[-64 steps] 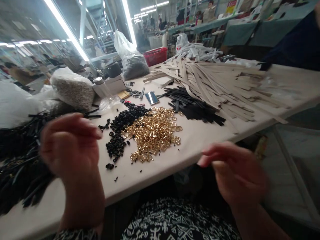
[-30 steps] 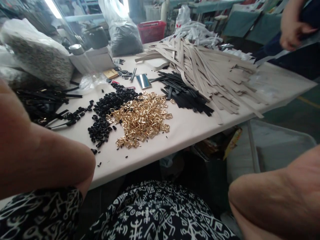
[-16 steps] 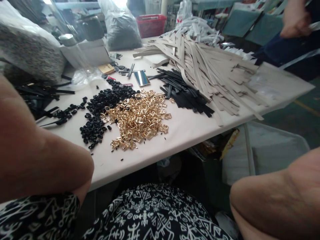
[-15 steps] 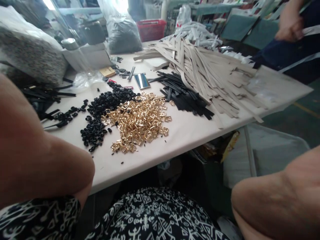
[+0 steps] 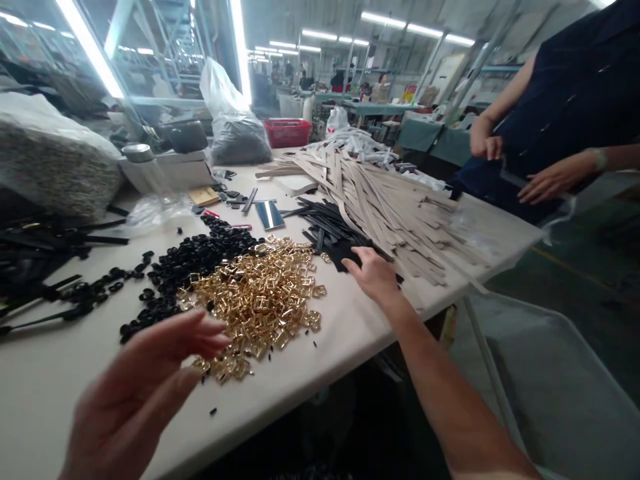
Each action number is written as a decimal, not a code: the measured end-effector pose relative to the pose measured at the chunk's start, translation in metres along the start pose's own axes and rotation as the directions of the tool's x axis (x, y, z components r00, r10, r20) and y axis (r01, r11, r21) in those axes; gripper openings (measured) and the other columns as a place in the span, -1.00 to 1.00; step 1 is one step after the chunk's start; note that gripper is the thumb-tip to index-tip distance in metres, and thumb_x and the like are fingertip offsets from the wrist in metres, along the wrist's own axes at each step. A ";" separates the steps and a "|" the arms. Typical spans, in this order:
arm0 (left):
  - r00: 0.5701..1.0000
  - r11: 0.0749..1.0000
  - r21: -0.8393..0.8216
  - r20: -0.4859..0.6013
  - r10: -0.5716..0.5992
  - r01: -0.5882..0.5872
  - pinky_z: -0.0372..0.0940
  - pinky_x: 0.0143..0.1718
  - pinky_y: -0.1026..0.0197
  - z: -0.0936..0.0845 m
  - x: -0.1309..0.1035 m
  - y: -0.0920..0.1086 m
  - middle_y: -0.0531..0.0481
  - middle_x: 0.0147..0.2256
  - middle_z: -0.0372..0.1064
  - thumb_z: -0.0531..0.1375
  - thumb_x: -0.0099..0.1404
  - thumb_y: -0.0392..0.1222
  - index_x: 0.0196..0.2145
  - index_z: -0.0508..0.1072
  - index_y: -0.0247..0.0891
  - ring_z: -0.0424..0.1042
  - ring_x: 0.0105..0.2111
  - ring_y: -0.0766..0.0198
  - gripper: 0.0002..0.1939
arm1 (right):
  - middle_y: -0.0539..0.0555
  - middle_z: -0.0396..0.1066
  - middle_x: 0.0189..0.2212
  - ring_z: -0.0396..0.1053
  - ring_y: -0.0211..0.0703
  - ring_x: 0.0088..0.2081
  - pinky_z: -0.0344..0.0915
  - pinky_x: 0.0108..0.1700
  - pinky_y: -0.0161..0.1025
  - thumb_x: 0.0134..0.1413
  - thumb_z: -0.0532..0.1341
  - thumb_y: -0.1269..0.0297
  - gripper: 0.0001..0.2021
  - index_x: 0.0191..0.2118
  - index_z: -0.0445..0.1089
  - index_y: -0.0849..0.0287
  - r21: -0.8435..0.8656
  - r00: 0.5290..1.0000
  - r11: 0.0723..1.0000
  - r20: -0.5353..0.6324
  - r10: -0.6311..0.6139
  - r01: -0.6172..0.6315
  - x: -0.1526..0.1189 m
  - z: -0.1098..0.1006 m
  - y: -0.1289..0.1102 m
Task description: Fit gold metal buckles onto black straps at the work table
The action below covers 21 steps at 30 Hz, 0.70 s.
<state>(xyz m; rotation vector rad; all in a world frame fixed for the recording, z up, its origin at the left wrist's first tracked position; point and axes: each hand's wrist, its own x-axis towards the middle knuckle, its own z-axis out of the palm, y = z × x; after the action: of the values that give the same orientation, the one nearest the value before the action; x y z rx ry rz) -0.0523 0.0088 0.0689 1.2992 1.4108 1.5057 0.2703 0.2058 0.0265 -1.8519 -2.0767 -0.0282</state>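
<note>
My right hand (image 5: pixel 375 272) reaches over the near end of a pile of black strips (image 5: pixel 334 221), its fingertips at the strips. Its fingers look stretched out, with nothing plainly gripped. In front of the gold buckles, my left hand (image 5: pixel 155 373) hovers with fingers apart and holds nothing. The gold buckles (image 5: pixel 260 293) lie in a loose heap at the middle of the table. Against their left side spreads a heap of small black ring-like pieces (image 5: pixel 185 257). Long beige strips (image 5: pixel 360 193) are piled behind and to the right of the black ones.
A flat shiny plate (image 5: pixel 269 215) lies behind the buckles on the white table (image 5: pixel 345 317). At the back stand a filled plastic bag (image 5: pixel 237 137) and a red basket (image 5: pixel 287 133). A co-worker (image 5: pixel 555 127) handles a pale strip at the right. A grey bin (image 5: pixel 560 373) sits below.
Both my hands have come into view over the table, the right one reaching to the black strips. My view has tilted up, showing more of the room and the co-worker.
</note>
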 end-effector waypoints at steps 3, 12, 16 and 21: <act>0.987 0.990 0.021 0.077 -0.140 0.139 0.53 -0.19 0.29 0.011 -0.017 -0.024 0.01 -0.20 0.61 0.33 0.23 -0.04 -0.07 0.58 -0.03 0.59 -0.25 0.20 -0.71 | 0.36 0.41 0.03 0.37 0.19 0.07 0.31 0.08 -0.07 0.22 0.35 0.17 -0.57 0.07 0.41 0.38 -0.109 0.996 0.991 0.041 0.077 -0.072 0.016 0.036 0.000; 0.939 0.980 0.188 0.321 -0.121 0.062 0.50 -0.15 0.30 0.012 -0.041 -0.049 -0.01 -0.19 0.59 0.21 0.34 -0.06 -0.15 0.62 -0.02 0.60 -0.23 0.21 -0.80 | 0.29 0.53 -0.15 0.51 0.02 -0.11 0.34 -0.13 -0.25 0.41 0.14 0.19 -0.72 -0.11 0.53 0.27 -0.221 0.973 0.965 0.149 0.174 -0.139 0.037 0.040 -0.005; 0.954 0.968 0.249 0.294 -0.063 -0.012 0.49 -0.12 0.29 0.012 -0.037 -0.055 -0.02 -0.20 0.60 0.23 0.32 -0.09 -0.15 0.61 -0.04 0.60 -0.21 0.21 -0.81 | 0.32 0.54 -0.16 0.53 0.02 -0.10 0.33 -0.12 -0.25 0.44 0.08 0.24 -0.71 -0.11 0.52 0.29 -0.231 0.973 0.959 0.122 0.196 -0.164 0.030 0.026 -0.002; 0.964 0.978 0.206 0.263 -0.049 -0.007 0.49 -0.12 0.29 0.017 -0.037 -0.067 -0.03 -0.17 0.59 0.24 0.31 -0.08 -0.17 0.61 -0.07 0.60 -0.21 0.22 -0.82 | 0.24 0.56 -0.26 0.55 0.01 -0.21 0.30 -0.25 -0.27 0.44 0.10 0.25 -0.76 -0.02 0.46 0.25 -0.219 0.975 0.958 0.080 0.209 -0.187 -0.008 0.018 0.000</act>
<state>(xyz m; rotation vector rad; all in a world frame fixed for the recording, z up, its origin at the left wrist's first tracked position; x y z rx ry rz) -0.0359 -0.0095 -0.0059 1.5435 1.4235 1.1414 0.2665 0.2026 0.0074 -2.2251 -2.0093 -0.1083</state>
